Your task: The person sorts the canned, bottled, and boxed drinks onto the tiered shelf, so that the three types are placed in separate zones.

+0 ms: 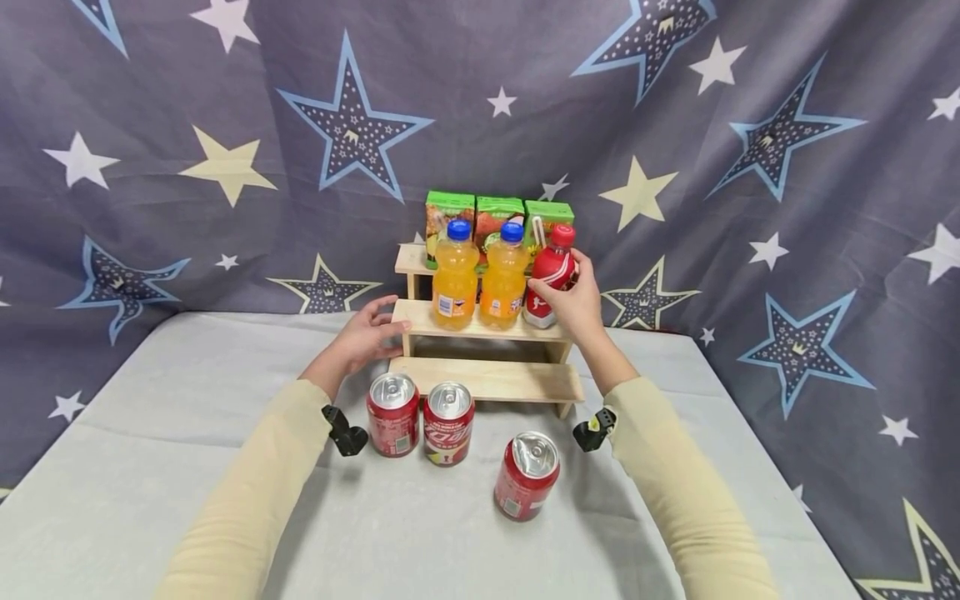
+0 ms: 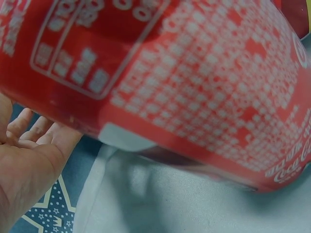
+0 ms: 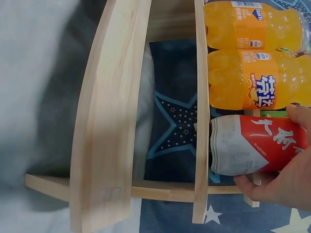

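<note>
Red bottle [image 1: 551, 275], capped in red and pale at its base, is at the right end of the middle step of a three-step wooden rack [image 1: 491, 382], leaning slightly to the right in the head view; whether its base bears fully on the wood, I cannot tell. The right hand [image 1: 579, 302] has its grip pinching the bottle from the right, thumb across the front and fingers round the far side. The left hand [image 1: 369, 335] is at the left end of the same step, its grip loosely spread, with fingers against the wood. Two orange drink bottles [image 1: 454, 283] [image 1: 503, 283] with blue caps stand side by side on that step, left of the red one. Behind them, three green juice boxes [image 1: 450, 200] line the top step. On the pale surface [image 1: 420, 533] in front, two red cans [image 1: 393, 421] [image 1: 448, 429] stand close together near the left of the rack, and a third can [image 1: 527, 479] stands apart, nearer the person and to the right. A dark cloth [image 1: 480, 50] patterned with stars hangs behind everything.
</note>
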`<state>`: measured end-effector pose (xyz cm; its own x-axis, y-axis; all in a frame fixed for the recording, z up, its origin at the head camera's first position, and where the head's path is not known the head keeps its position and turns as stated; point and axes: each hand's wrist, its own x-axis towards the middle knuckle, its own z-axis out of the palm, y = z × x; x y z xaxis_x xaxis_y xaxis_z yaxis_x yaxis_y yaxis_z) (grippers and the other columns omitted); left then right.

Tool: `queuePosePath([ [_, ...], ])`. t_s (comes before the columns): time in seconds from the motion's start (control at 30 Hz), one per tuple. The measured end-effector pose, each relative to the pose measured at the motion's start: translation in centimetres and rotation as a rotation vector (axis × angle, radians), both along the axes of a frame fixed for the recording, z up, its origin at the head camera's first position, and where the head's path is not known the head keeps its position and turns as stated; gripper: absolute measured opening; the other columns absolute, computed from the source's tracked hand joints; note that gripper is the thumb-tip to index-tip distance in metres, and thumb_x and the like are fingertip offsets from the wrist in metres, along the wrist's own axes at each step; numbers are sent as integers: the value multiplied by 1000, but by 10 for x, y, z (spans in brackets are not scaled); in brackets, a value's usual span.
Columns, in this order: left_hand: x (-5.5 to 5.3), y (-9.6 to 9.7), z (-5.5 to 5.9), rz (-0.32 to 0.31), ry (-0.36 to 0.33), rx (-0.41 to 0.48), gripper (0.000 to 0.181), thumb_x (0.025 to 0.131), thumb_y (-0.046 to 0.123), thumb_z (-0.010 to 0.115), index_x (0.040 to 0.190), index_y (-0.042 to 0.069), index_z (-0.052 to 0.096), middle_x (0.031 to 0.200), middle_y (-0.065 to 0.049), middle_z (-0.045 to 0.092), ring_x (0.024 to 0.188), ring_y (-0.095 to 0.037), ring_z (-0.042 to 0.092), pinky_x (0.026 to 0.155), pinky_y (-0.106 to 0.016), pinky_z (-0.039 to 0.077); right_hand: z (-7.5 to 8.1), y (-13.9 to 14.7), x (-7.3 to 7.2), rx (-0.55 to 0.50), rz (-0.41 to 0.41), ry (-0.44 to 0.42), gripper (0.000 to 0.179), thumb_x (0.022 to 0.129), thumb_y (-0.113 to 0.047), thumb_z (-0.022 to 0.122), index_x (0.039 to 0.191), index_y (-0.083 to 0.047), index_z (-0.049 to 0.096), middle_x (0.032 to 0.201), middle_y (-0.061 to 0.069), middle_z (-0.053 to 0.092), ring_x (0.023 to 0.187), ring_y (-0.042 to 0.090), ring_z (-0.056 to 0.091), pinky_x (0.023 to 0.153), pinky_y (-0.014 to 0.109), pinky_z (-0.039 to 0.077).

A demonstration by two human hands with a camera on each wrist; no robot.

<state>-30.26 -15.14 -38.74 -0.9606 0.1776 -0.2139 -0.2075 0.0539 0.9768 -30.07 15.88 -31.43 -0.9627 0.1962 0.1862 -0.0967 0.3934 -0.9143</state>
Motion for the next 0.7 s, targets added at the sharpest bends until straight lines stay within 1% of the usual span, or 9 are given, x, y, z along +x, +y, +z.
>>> queuePosePath([
  [0.23,1,0,2,6,-7,-6,73,93,13,57,151,20,14,150,-21,25,129,-42,40,100,-51,47,0,5,2,27,44,-17,84,79,-22,75,145,-18,23,141,11,42,125,27,45,108,42,43],
  [0.37,1,1,1,1,-4,1,74,92,13,58,151,19,13,150,-22,25,129,-42,39,100,-51,47,-1,8,4,34,57,-24,85,78,-20,76,145,-18,22,134,16,44,118,29,48,104,42,47],
  [0.5,1,1,1,0,-2,6,74,92,13,58,151,18,14,150,-22,25,129,-42,39,100,-51,47,0,12,9,28,67,-25,83,78,-19,76,144,-17,25,127,18,47,112,29,51,100,41,49],
  [0.7,1,0,2,3,0,4,72,93,13,57,150,19,14,150,-22,25,128,-41,40,100,-51,47,-1,20,19,35,71,-39,79,80,-24,74,144,-13,27,128,18,48,117,30,50,103,41,46],
])
